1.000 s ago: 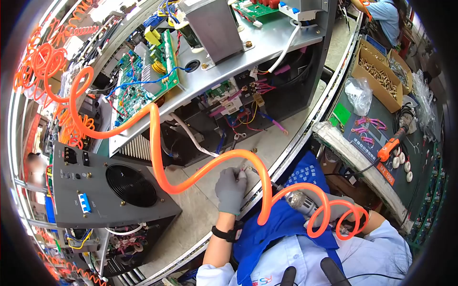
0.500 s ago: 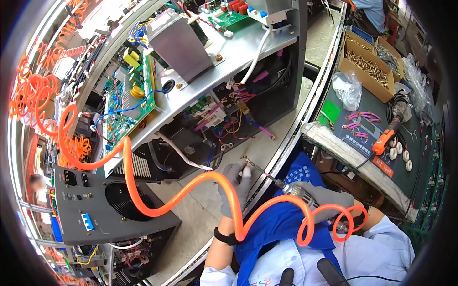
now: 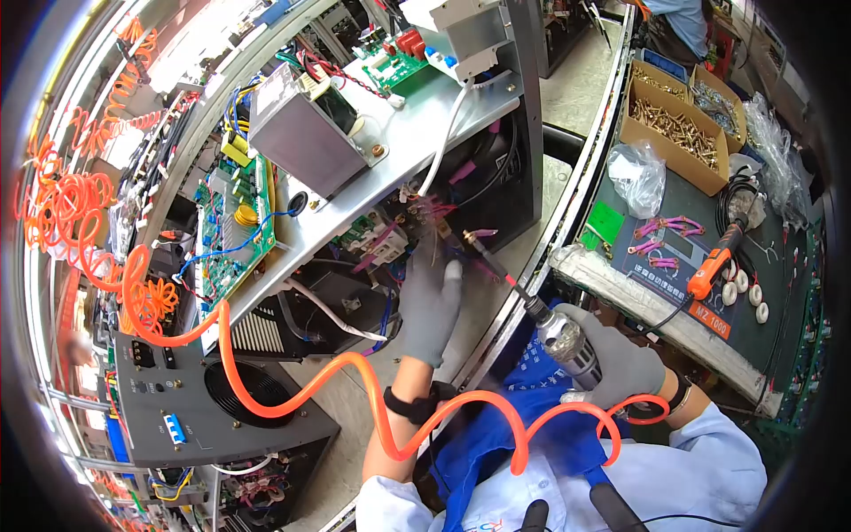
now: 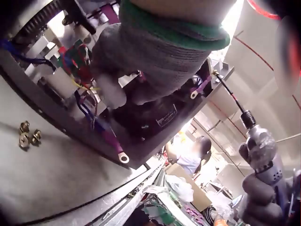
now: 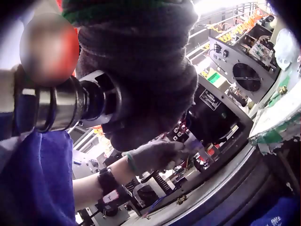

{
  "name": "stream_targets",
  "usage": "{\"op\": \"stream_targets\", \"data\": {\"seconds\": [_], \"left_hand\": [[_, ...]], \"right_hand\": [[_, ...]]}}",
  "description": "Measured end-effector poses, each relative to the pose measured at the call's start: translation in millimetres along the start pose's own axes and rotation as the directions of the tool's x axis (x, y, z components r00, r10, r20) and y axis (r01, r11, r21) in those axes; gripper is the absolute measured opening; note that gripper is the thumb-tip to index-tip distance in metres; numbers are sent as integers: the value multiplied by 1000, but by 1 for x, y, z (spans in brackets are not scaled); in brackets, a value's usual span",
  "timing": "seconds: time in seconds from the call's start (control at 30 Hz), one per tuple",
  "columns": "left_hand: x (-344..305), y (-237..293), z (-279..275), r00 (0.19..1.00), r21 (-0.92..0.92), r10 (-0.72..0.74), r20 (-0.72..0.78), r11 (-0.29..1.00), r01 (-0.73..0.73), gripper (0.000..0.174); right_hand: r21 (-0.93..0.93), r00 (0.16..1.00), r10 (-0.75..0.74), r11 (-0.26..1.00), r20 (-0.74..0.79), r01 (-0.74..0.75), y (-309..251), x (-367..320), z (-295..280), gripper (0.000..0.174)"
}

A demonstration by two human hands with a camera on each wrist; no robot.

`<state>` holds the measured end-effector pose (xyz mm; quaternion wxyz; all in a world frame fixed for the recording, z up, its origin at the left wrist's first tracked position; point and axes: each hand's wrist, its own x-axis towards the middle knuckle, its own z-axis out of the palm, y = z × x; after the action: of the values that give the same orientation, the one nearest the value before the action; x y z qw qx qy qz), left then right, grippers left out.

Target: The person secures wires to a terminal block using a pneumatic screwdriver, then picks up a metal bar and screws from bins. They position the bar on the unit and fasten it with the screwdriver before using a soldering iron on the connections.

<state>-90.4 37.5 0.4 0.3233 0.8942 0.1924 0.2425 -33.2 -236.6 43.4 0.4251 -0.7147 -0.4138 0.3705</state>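
My gloved left hand (image 3: 430,306) reaches into the open side of a dark metal cabinet (image 3: 519,177), its fingertips among wires and terminals. In the left wrist view, purple-sleeved cables with ring lugs (image 4: 123,157) hang beside that hand; whether it pinches one I cannot tell. My gloved right hand (image 3: 620,359) grips an air screwdriver (image 3: 567,341) with a coiled orange hose (image 3: 390,434) near it. The long bit points at the cabinet, and a brass screw (image 3: 481,233) sits at its tip. Several brass screws (image 4: 28,135) lie on the bench by the cabinet's edge.
On the right, a side table holds a box of brass screws (image 3: 678,133), purple cables (image 3: 660,232), a plastic bag (image 3: 636,177) and an orange-handled tool (image 3: 709,270). A second cabinet with a fan (image 3: 248,381) stands at left. Another person is at the far right.
My left hand has moved from the bit's tip above the bench into the cabinet. The right hand has raised the screwdriver towards the cabinet. The head view has shifted.
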Motion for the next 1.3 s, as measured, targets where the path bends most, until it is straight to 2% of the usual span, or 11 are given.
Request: {"op": "stream_targets", "data": {"seconds": [0.2, 0.27, 0.33, 0.43, 0.8, 0.87, 0.97, 1.03, 1.17, 1.27, 1.3], "left_hand": [[14, -9, 23, 991, -17, -110, 76, 994, 111, 45], [9, -6, 23, 971, 34, -165, 175, 986, 162, 44], [-3, 1, 19, 944, 452, -109, 311, 891, -46, 41], [-16, -11, 36, 909, 611, -158, 387, 782, -124, 38], [25, -10, 39, 861, 595, 157, 484, 662, -455, 25], [30, -16, 20, 819, 432, 454, 350, 697, -572, 26], [33, -25, 5, 849, 173, 331, 412, 886, -429, 29], [30, -26, 2, 859, 186, 356, 369, 877, -443, 26], [28, -50, 15, 933, -84, 357, 33, 932, -354, 22], [19, -39, 14, 979, -467, -144, -141, 882, 62, 20], [17, -40, 15, 980, -464, -145, -133, 884, 67, 20]], "right_hand": [[-21, 980, -171, 985, -106, 170, 4, 1, -7, 107], [120, 998, 17, 993, -65, -9, -2, -3, -9, 106], [188, 997, 23, 982, -75, -8, 1, -4, -7, 106], [260, 996, 11, 966, -89, 12, 9, -4, -3, 106], [120, 995, -102, 987, -9, 102, -7, 1, 0, 108], [187, 995, -79, 980, 62, 66, -11, 7, 3, 108], [339, 979, -68, 941, 194, -2, -23, 19, 10, 106], [216, 959, -239, 955, 149, 205, -24, 30, 22, 107], [330, 885, -447, 861, 129, 387, -8, 55, 53, 107], [359, 902, -407, 871, 148, 334, -17, 61, 61, 105], [405, 901, -403, 859, 159, 313, -18, 62, 66, 103]]}}
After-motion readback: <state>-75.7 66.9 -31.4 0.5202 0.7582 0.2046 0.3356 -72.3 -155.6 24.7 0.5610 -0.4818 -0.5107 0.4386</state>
